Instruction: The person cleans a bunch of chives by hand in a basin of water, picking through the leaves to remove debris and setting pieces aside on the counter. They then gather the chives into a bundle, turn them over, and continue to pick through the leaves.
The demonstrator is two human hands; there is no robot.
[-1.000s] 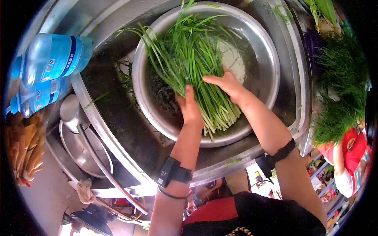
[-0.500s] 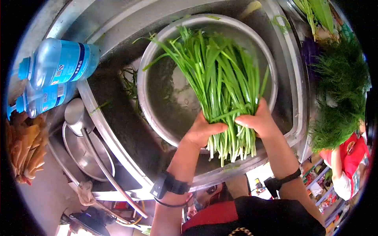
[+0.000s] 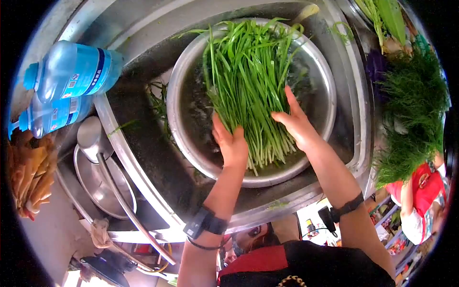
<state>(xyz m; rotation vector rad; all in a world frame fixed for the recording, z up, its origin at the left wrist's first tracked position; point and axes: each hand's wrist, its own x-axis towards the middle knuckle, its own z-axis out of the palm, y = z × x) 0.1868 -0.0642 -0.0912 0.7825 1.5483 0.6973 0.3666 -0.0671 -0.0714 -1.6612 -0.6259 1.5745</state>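
A big bunch of long green garlic chives (image 3: 253, 81) lies in a round metal basin (image 3: 176, 112), their pale cut ends toward me. Water shows around the leaves. My left hand (image 3: 231, 143) cups the bunch's left side, thumb on top and the other fingers partly hidden against the leaves. On the opposite side my right hand (image 3: 297, 123) clasps it loosely, thumb over the stalks and index finger stretched along the edge. The bunch is held between both hands; the fingers beneath it cannot be seen.
The basin sits in a metal sink (image 3: 143, 153) with leaf scraps. To the left are blue bottles (image 3: 81, 71), a metal ladle (image 3: 91, 134) and a metal bowl (image 3: 103, 186). Feathery green herbs (image 3: 411, 115) lie right, near a person in red (image 3: 420, 186).
The chives have gone down into the basin, away from me, and spread wider. Their ends moved from over the near rim to inside it. My hands moved forward and loosened.
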